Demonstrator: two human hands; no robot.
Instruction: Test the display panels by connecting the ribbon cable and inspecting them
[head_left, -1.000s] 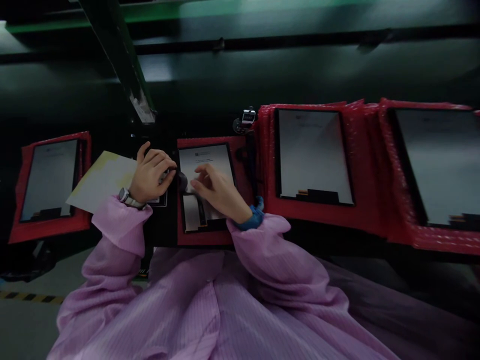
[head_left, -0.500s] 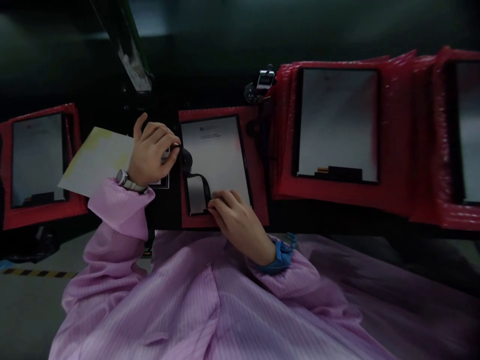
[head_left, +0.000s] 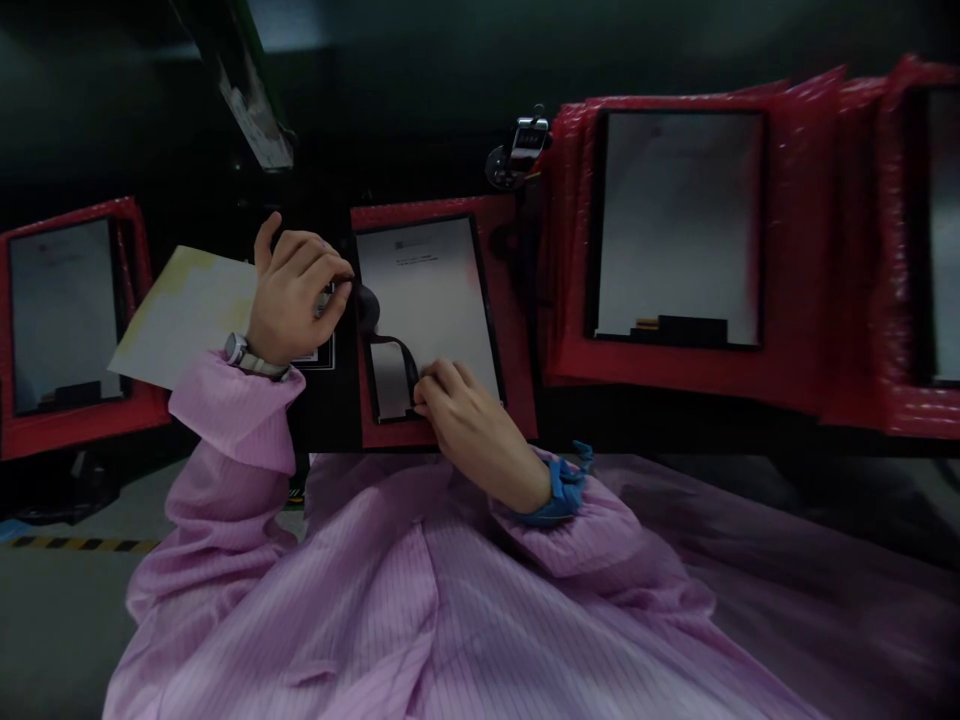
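On the bench (head_left: 341,425), a grey panel (head_left: 442,300) lies on a red sheet (head_left: 519,350), long axis running from nearly 12 o'clock to nearly 6. Over its 9 o'clock edge curves a black strip (head_left: 367,310), pointing from 11 to 5; the left hand's (head_left: 295,295) fingers pinch its 11 o'clock end, the right hand's (head_left: 480,430) fingers grip its 5 o'clock end.

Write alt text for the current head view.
A person's left hand and right hand appear to pinch a curling black strip over a pale, black-edged panel on a red sheet. Other panels on red wrapping lie to either side.
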